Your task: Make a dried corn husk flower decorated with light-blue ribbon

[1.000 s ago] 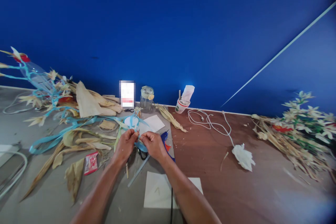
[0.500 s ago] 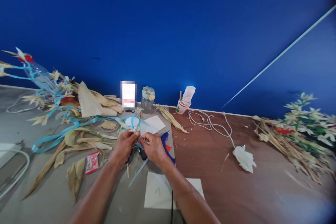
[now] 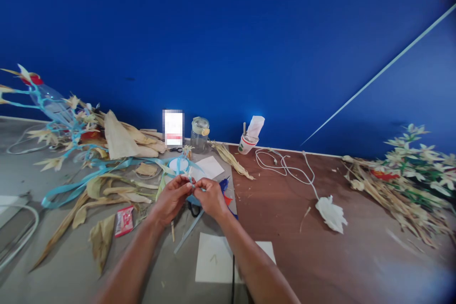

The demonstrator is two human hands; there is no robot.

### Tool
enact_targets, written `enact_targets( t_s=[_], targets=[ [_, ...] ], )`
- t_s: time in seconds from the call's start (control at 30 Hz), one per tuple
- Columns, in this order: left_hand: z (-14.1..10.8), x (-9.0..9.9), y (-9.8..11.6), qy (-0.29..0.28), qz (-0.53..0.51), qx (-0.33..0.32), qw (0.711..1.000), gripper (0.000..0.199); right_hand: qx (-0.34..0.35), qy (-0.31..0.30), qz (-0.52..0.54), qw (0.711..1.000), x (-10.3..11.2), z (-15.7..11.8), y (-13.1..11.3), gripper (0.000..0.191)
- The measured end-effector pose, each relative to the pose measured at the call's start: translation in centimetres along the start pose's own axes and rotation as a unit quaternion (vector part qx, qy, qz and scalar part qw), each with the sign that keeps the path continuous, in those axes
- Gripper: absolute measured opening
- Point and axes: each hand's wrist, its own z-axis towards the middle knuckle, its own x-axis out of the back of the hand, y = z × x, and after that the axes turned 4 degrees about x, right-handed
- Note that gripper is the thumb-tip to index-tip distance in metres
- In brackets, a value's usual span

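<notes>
My left hand [image 3: 172, 199] is closed, its fingertips pinching a small piece wound with light blue tape [image 3: 193, 181]; fingers hide most of it. Thumb and fingers of my right hand [image 3: 211, 199] press together on the same blue piece, almost touching the left fingertips. Just behind the hands lies a roll of light blue tape [image 3: 178, 165] with a white centre. A blue glue gun [image 3: 224, 184] rests beside my right hand, partly covered. Black scissor handles [image 3: 194, 209] show below the hands.
Dried husks [image 3: 117, 194] and loose blue ribbon [image 3: 62, 197] spread at left, near a red wrapper [image 3: 124, 221]. A glass jar [image 3: 200, 137] and a paper cup [image 3: 247, 144] stand by the wall. A white cable [image 3: 285, 166] lies right; white-flowered stems [image 3: 423, 166] lie far right.
My right hand has turned and moved slightly up, and the fingertips of both hands have come closer together around the blue piece. Little else differs.
</notes>
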Motion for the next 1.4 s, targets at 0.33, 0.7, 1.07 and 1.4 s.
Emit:
enact_targets(
  t_s=[0.33, 0.7, 1.07, 1.4],
  targets=[
    [0.1, 0.1, -0.4, 0.000, -0.044, 0.045, 0.998, 0.015, -0.086, -0.016, 0.177, 0.980, -0.1, 0.1, -0.3, 0.008],
    [0.3, 0.2, -0.4, 0.013, -0.050, 0.052, 0.997, 0.018, -0.065, -0.021, 0.135, 0.988, -0.5, 0.2, 0.8, 0.010],
    [0.5, 0.1, -0.7, 0.058, 0.071, -0.006, 0.996, 0.028, -0.047, -0.028, 0.016, 0.998, -0.2, 0.5, 1.0, 0.013],
    [1.1, 1.6, -0.6, 0.118, 0.299, -0.084, 0.943, 0.023, -0.027, -0.028, 0.081, 0.996, -0.6, 0.6, 1.9, 0.014]
  ],
)
